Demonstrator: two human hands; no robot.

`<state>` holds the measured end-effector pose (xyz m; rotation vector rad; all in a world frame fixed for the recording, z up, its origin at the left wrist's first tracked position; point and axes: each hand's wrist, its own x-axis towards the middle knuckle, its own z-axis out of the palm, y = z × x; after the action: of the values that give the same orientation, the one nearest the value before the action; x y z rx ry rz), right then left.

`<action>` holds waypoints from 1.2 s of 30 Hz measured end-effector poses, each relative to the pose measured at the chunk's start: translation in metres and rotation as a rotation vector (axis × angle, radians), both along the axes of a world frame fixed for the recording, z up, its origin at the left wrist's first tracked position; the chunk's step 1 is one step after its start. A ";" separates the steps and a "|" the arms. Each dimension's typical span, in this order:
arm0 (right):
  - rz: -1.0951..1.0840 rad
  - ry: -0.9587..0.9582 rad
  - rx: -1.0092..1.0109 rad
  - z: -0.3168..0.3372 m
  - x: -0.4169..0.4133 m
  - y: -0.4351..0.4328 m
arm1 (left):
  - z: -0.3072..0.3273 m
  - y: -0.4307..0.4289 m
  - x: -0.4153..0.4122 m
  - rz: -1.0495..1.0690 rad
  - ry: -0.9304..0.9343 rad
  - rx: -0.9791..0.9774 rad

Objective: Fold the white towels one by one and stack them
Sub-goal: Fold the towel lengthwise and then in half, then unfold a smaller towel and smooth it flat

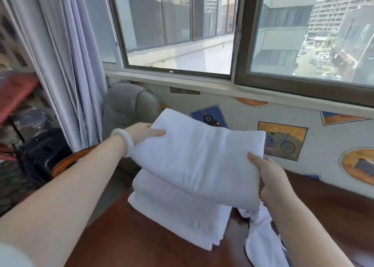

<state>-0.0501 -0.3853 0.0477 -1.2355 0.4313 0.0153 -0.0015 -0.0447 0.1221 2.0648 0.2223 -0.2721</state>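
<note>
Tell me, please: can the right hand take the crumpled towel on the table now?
Probably not yet. The right hand grips the folded towel, held with the left hand over the stack. The crumpled towel lies close beneath that hand.

head cam | faces forward and down | close above folded towel (198, 155) and table (131, 236) | window (202, 33) ahead
</note>
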 end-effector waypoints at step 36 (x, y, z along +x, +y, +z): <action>-0.146 0.235 -0.065 -0.128 0.027 -0.028 | -0.124 -0.170 0.032 -0.357 -0.506 0.440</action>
<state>-0.0228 -0.4131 -0.0802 -1.2685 0.7301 0.0221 0.0300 -0.2151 -0.0020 2.5267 -0.4349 0.1043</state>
